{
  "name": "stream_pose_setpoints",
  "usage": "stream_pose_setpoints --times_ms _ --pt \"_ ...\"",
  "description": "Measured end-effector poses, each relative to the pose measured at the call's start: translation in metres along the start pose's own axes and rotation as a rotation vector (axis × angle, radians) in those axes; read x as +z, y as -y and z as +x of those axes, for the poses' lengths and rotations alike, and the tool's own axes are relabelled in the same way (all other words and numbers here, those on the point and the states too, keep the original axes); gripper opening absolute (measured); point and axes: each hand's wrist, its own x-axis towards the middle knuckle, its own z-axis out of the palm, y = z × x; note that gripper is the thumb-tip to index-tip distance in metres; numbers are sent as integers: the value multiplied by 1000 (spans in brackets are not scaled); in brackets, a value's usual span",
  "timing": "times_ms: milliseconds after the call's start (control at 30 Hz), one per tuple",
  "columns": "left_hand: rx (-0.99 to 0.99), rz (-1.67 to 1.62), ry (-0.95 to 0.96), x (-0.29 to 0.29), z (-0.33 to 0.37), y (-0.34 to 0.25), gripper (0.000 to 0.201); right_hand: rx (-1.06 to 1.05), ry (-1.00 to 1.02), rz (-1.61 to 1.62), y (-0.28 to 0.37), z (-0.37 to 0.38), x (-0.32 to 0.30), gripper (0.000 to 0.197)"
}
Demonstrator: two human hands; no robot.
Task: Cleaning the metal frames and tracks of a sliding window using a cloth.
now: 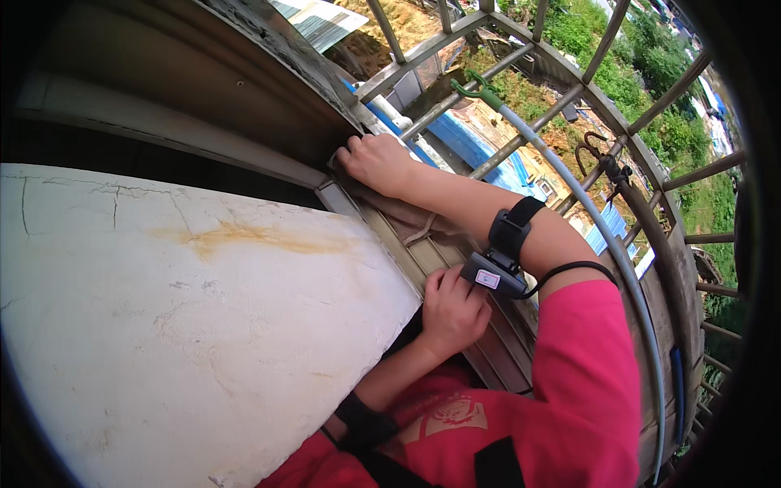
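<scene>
My right hand [376, 165] reaches up to the far corner of the metal window frame, its fingers curled onto a brownish-pink cloth [399, 218]. The cloth trails along the frame beneath my wrist, and part of it is hidden by the hand. Below, my left hand [455, 313] is closed over the window track [427, 254], its fingertips partly hidden behind a grey device [493, 275]. That device is strapped to my right forearm, and a black cable runs from it.
A cracked white wall [179, 325] with a brown stain fills the left. Metal cage bars [598, 93] curve around the right side, with a grey-blue pole [561, 167] ending in a green hook. Beyond lie blue sheeting and greenery far below.
</scene>
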Motion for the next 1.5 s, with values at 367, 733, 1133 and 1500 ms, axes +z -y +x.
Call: stream_pose_setpoints --times_ms 367,733,1133,1500 --pt "-4 12 -13 3 -2 0 24 -194 -489 -22 4 46 -44 13" --pt "-24 -42 37 6 -3 1 26 132 654 186 -1 30 -57 32" --pt "0 -31 -66 1 0 1 23 650 438 1627 -22 -49 -140 57" --pt "-45 -6 1 7 -9 1 26 1260 138 1609 -16 -30 -63 21"
